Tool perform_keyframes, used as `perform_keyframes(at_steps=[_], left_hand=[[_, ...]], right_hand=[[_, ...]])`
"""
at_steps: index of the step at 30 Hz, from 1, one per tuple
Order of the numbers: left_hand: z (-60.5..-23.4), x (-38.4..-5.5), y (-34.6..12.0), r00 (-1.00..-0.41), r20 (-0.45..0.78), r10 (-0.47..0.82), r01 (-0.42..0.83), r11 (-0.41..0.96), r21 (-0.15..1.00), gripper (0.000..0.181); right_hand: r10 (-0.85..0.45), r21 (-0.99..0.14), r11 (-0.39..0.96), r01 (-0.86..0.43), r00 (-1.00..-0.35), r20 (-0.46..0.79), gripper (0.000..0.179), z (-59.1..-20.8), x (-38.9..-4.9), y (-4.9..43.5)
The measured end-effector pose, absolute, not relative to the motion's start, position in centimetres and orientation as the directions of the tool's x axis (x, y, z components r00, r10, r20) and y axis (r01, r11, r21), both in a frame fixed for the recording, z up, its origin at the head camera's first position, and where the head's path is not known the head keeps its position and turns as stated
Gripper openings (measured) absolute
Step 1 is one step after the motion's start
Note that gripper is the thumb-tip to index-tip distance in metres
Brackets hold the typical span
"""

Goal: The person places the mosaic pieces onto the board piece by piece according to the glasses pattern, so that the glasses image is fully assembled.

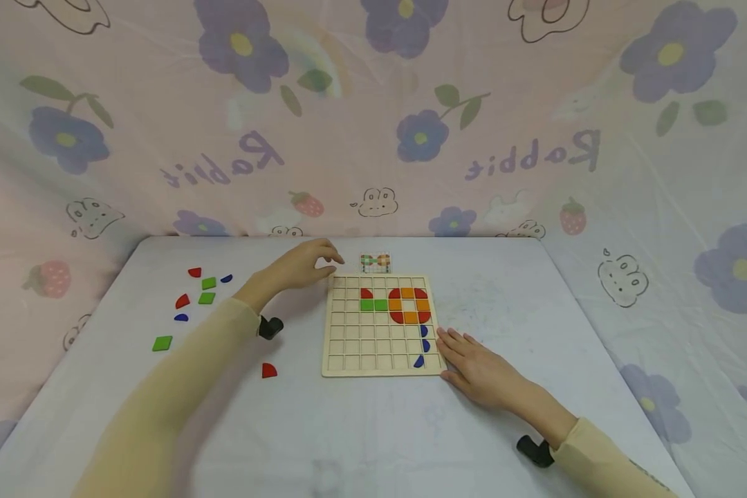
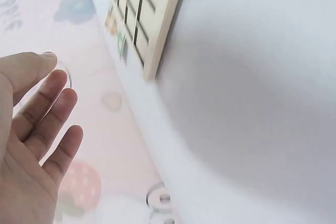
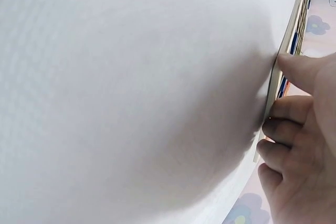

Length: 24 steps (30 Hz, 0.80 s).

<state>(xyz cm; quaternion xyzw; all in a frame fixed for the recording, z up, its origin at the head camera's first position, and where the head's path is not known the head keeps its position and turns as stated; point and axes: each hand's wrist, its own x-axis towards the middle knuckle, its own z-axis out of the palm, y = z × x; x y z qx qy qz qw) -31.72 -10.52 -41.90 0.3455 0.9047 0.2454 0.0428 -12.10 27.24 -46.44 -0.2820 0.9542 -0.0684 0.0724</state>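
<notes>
A wooden grid board (image 1: 344, 346) lies flat on the table. At its upper right, red quarter-round pieces (image 1: 396, 317) and orange squares (image 1: 410, 317) form a ring. Two green squares (image 1: 373, 305) sit left of the ring, under one red piece (image 1: 366, 293). Down the right side are three blue segments (image 1: 426, 346). My left hand (image 1: 301, 265) hovers by the board's upper left corner, fingers loosely bent; the left wrist view shows nothing held in this hand (image 2: 39, 124). With extended fingers, my right hand (image 1: 482, 370) touches the board's right edge.
A small pattern card (image 1: 375, 262) lies just behind the board. Loose red (image 1: 182, 301), green (image 1: 162, 343) and blue pieces (image 1: 181, 317) are scattered at the table's left. One red quarter-round piece (image 1: 269, 371) lies nearer the board. A patterned curtain (image 1: 348, 124) hangs behind the table.
</notes>
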Motion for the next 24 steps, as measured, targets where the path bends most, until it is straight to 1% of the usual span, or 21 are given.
perform_keyframes(at_steps=[10, 18, 24], left_hand=[[-41.2, -31.8, -17.2, -0.800, 0.121, 0.587, 0.574, 0.693, 0.436, 0.025], [-41.4, -30.6, -23.2, -0.865, 0.077, 0.496, 0.477, 0.765, 0.434, 0.027], [-41.9, -30.0, -27.0, -0.901, 0.038, 0.433, 0.407, 0.808, 0.427, 0.029]], right_hand=[[-0.546, -0.169, 0.834, -0.526, -0.831, -0.110, 0.064, -46.7, -12.4, 27.3], [-0.553, -0.171, 0.829, -0.532, -0.827, -0.106, 0.064, -46.4, -12.3, 27.1], [-0.554, -0.161, 0.829, -0.535, -0.826, -0.106, 0.064, -46.5, -12.2, 27.2]])
